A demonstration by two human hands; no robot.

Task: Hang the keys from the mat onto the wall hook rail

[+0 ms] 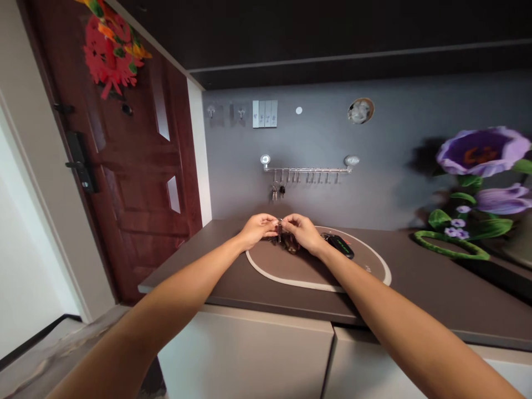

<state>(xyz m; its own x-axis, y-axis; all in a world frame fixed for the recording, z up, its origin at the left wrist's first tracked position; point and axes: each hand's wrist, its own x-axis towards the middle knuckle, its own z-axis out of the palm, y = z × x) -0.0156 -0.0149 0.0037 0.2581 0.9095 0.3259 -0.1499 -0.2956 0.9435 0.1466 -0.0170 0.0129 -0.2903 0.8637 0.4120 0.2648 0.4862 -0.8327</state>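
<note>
My left hand (258, 230) and my right hand (304, 231) meet above the oval mat, both with fingers pinched. Between the fingertips is a small bunch of keys (280, 231), its ring at the top and a key hanging down. Just below and behind the right fingers lies a dark, patterned item (292, 244), partly hidden, whose kind I cannot make out. To the right of my right wrist, a black key fob or case (341, 245) with green marks rests on the brown mat (299, 271). Two sets of keys (275, 193) hang from the wall rack above.
A clear hook rack (310, 170) is fixed to the grey wall, with switches (265, 114) higher up. Purple fabric flowers (484, 152) and a green ring (453, 252) stand on the right of the counter (224, 277). A dark shelf (332, 33) overhangs. The red-brown door (137, 149) is left.
</note>
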